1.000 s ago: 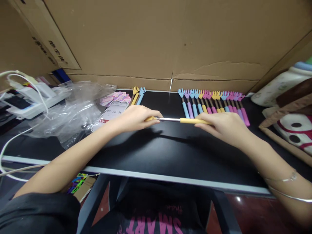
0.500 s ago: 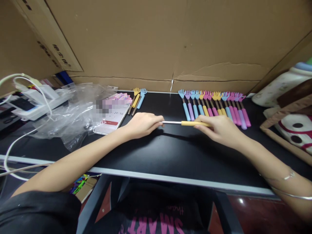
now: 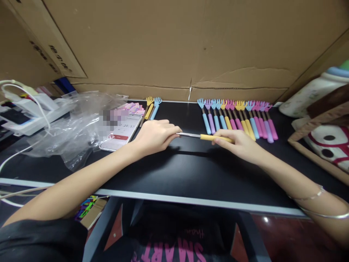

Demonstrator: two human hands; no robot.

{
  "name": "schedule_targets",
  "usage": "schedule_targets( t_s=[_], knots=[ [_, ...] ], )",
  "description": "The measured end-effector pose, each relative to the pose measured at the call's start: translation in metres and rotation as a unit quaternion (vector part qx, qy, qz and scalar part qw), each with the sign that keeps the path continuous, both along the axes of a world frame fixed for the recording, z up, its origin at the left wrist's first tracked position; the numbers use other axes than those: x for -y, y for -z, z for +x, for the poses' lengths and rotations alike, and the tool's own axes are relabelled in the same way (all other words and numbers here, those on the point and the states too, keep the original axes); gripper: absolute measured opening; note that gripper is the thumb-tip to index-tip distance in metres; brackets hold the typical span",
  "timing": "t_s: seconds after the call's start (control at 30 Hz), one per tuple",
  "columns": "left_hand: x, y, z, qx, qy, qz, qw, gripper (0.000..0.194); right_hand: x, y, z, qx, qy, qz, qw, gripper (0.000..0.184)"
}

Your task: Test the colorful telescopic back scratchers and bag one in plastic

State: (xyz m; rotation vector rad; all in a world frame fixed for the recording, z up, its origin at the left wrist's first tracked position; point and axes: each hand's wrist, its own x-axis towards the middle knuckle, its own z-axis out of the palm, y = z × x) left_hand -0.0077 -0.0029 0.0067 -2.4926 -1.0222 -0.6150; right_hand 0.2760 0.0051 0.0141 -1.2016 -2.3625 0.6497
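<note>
Nearby, a dark shirt (image 3: 166, 236) with pink lettering shows below the surface (image 3: 185, 171), and a brown box (image 3: 94, 216) sits beside small bright-coloured items under the front edge at left. Above the surface, a yellow-handled stick (image 3: 205, 137) lies nearly level between the two hands. The right hand (image 3: 237, 143) has its grip closed around the yellow handle; the left hand (image 3: 158, 136) has its grip pinched on the metal end, and its fingers hide that tip.

Just beyond the left wrist lies a phone (image 3: 120, 128) showing a timer, its lower part close against the forearm. A crumpled clear plastic bag (image 3: 79, 127) crowds the left side, next to a white power strip (image 3: 35, 116) with cables. Farther back are pink packets (image 3: 132, 108) and a yellow and a blue back scratcher (image 3: 157, 102), partly behind the left hand.

At right, the right hand covers some lower ends of a row of coloured back scratchers (image 3: 239, 124). Past it stand a fabric bag (image 3: 328, 154) and a tilted bottle (image 3: 308, 95), before a cardboard wall (image 3: 174, 43).
</note>
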Motion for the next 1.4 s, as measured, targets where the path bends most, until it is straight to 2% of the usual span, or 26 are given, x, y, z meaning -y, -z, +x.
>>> schedule_targets(
  t_s=[0.2, 0.4, 0.6, 0.7, 0.9, 1.17, 1.3, 1.4],
  knots=[
    [0.001, 0.001, 0.002, -0.013, -0.002, 0.011, 1.0, 0.028, -0.005, 0.005, 0.001, -0.025, -0.022, -0.118, 0.992, 0.046],
    [0.009, 0.0, 0.007, -0.044, -0.014, 0.007, 0.999, 0.028, -0.006, 0.008, 0.003, -0.064, -0.043, -0.263, 0.962, 0.049],
    [0.017, 0.0, 0.014, -0.054, -0.034, -0.029, 0.998, 0.028, -0.004, 0.005, 0.003, -0.086, -0.037, -0.309, 0.946, 0.046],
    [0.014, 0.003, 0.014, -0.052, -0.04, -0.045, 0.997, 0.026, -0.003, 0.005, 0.001, -0.082, -0.025, -0.299, 0.95, 0.049],
    [0.005, 0.005, 0.01, -0.041, -0.03, -0.079, 0.996, 0.026, -0.001, 0.005, -0.005, -0.048, -0.004, -0.234, 0.971, 0.051],
    [0.003, -0.001, 0.006, -0.049, -0.048, -0.115, 0.991, 0.026, 0.0, 0.0, -0.006, -0.002, 0.001, -0.073, 0.997, 0.041],
    [0.002, -0.004, 0.004, -0.048, -0.051, -0.117, 0.991, 0.027, 0.0, -0.007, -0.004, 0.011, 0.008, -0.061, 0.998, 0.038],
    [0.001, -0.006, 0.002, -0.064, -0.029, -0.107, 0.992, 0.025, -0.001, -0.011, 0.0, 0.026, 0.002, -0.058, 0.998, 0.039]
  ],
)
